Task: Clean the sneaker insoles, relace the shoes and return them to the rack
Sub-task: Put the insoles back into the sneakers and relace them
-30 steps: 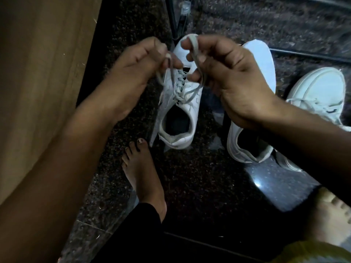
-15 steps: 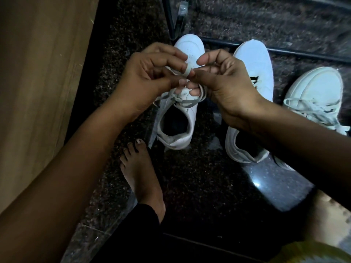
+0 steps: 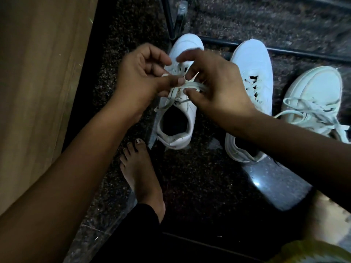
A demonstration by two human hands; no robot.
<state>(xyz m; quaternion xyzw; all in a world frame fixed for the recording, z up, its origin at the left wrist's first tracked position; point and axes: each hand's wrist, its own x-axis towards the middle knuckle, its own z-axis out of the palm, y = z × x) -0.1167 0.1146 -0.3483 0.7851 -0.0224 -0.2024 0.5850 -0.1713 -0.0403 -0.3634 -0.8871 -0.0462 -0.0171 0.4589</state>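
Observation:
A white sneaker (image 3: 180, 118) stands on the dark speckled floor, toe pointing away from me, its opening dark. Both my hands work just above its tongue. My left hand (image 3: 140, 76) pinches one part of the grey-white lace (image 3: 191, 86) between thumb and fingers. My right hand (image 3: 212, 86) pinches the loop of the same lace from the right side. A second white sneaker (image 3: 252, 76) stands to the right, laced, its heel partly behind my right forearm. A third white sneaker (image 3: 313, 95) with loose laces lies at the far right.
A wooden panel (image 3: 38, 82) rises along the left. Black metal bars of the rack (image 3: 171, 18) run behind the shoes. My bare left foot (image 3: 140, 168) stands just in front of the sneaker; my other foot (image 3: 334, 211) shows at lower right.
Both hands have come down from a raised pull on the lace to just over the sneaker's tongue, and now draw the lace sideways between them.

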